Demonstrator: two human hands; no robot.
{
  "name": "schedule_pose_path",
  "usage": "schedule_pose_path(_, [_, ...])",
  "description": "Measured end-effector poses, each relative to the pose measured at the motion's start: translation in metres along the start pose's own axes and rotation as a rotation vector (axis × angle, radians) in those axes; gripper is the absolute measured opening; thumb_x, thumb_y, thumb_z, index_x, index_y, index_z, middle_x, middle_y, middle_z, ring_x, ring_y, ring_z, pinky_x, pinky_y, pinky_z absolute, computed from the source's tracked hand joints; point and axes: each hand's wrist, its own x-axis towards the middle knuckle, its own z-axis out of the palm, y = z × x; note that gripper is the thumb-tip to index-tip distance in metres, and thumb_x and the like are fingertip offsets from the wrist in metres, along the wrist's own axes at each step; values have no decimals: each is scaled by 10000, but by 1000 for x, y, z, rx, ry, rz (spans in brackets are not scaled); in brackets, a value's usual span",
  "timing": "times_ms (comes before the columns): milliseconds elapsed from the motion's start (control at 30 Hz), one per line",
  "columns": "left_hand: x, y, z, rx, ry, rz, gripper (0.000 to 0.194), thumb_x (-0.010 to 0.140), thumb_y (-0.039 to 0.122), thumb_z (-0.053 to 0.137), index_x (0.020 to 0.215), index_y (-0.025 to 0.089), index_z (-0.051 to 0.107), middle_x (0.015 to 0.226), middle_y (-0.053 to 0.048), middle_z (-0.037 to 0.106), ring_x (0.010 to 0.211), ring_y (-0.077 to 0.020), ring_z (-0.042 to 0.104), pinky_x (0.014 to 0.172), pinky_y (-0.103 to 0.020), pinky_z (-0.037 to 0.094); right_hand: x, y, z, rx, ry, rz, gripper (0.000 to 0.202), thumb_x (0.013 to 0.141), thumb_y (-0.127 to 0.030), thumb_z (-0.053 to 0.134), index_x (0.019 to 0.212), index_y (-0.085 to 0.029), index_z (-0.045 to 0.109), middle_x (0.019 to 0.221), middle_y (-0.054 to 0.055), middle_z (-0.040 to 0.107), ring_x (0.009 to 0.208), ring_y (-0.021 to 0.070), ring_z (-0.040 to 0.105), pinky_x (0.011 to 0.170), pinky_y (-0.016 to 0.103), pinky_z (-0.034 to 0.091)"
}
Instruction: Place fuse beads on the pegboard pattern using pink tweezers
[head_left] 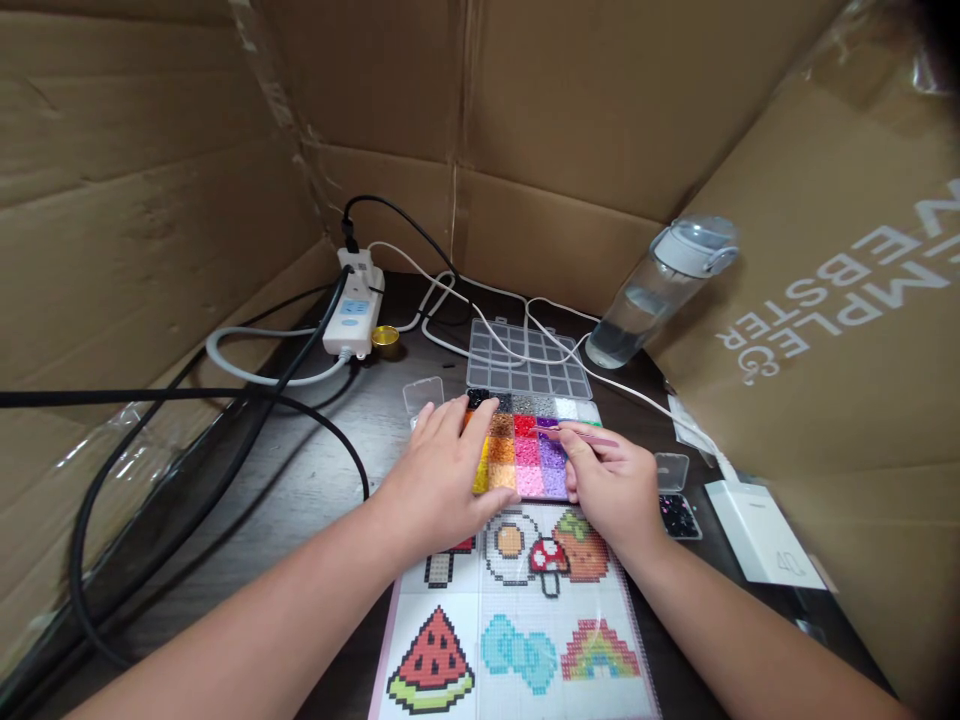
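Observation:
My left hand [442, 465] lies with fingers spread over the left side of the bead box [517, 498], its thumb along the near edge. My right hand [611, 475] pinches pink tweezers [592, 438], whose tips reach the red beads [525, 426]. The box's compartments hold small beads in several colours. Nearer to me lies a pegboard [517, 600] over a sheet of pixel pictures, among them a watermelon slice [432, 665], a bow and a rainbow. A small red-and-white mushroom [550, 560] sits on the pegboard. Whether any bead is between the tips is too small to tell.
The box's clear lid [525, 358] lies behind it, crossed by white cables. A water bottle [660, 285], a power strip [356, 310] and a gold tin [385, 340] stand further back. A small black-bead case [678, 516] and white charger [761, 530] are at right; cardboard walls surround the table.

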Motion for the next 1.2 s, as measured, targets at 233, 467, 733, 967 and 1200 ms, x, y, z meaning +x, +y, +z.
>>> schedule_pose_path(233, [0, 1, -2, -9, -14, -9, 926, 806, 566, 676, 1523, 112, 304, 1515, -251, 422, 1461, -382, 329, 1206, -601, 197, 0, 4, 0, 67, 18, 35, 362, 766, -459, 742, 897, -121, 766, 405, -46, 537, 325, 103, 461, 334, 231, 403])
schedule_pose_path(467, [0, 3, -4, -6, -51, -24, 930, 812, 564, 673, 1527, 102, 300, 1529, -253, 404, 1470, -375, 313, 1212, -597, 183, -1, -1, 1, 27, -2, 67, 317, 762, -409, 731, 883, -118, 766, 400, -38, 550, 328, 99, 473, 343, 217, 413])
schedule_pose_path(733, [0, 1, -2, -26, -24, -20, 919, 810, 564, 681, 1523, 114, 314, 1520, -251, 416, 1469, -384, 319, 1214, -599, 183, -1, 1, 0, 63, -30, 39, 307, 772, -414, 730, 887, -132, 770, 397, -50, 530, 331, 90, 447, 344, 216, 395])
schedule_pose_path(967, [0, 2, -4, -11, -67, -37, 932, 819, 577, 664, 1535, 107, 295, 1542, -249, 387, 1484, -371, 288, 1222, -589, 161, 3, 4, 0, 42, -14, 5, 316, 794, -423, 728, 907, -131, 768, 407, -52, 530, 337, 92, 454, 350, 219, 398])
schedule_pose_path(1200, [-1, 1, -4, -10, -34, -18, 915, 819, 571, 667, 1524, 118, 302, 1528, -253, 408, 1471, -376, 313, 1208, -605, 189, 0, 2, 0, 54, -73, -25, 304, 806, -407, 715, 910, -128, 777, 410, -52, 516, 347, 85, 423, 353, 222, 367])
